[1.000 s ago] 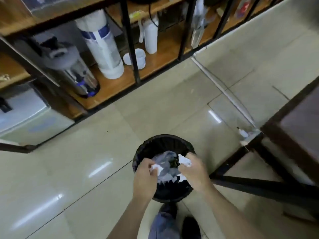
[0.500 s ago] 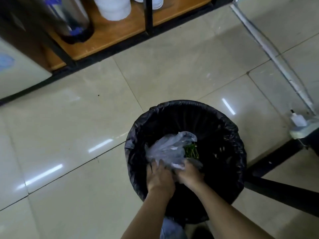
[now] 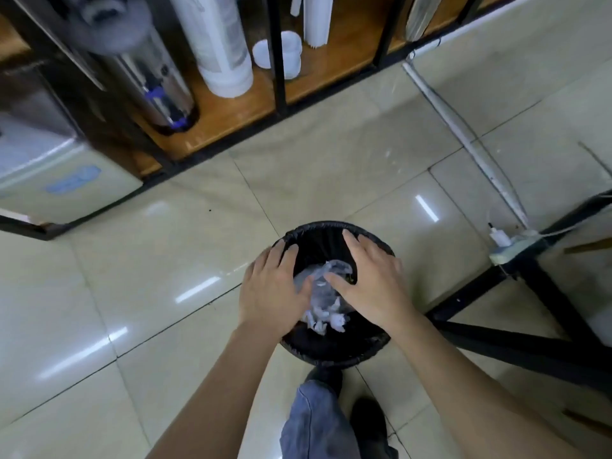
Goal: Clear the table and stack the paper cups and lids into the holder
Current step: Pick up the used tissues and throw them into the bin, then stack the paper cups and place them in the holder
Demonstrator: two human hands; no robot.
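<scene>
Floor (image 3: pixel 165 293) all around, shelf (image 3: pixel 231 124) up behind with cup stacks (image 3: pixel 218 44) waiting. Bin (image 3: pixel 331 352) lower now, farther than a moment ago. Left hand (image 3: pixel 271 289) and right hand (image 3: pixel 371 286) above it, fingers spread flat, holding nothing. Plastic bag (image 3: pixel 321 293) and paper scraps (image 3: pixel 326 321) let go, lying inside. Trash probably done; cups and lids next.

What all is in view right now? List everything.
bin: 1, black liner, floor centre
plastic bag: 1, clear, crumpled in bin
paper scraps: several, white, in bin
steel urn: 1, silver, low shelf left
cup sleeve: 1, white, shelf
lids: small stack, white, shelf
power strip: 1, white, floor right
left hand: open, over bin
right hand: open, over bin
</scene>
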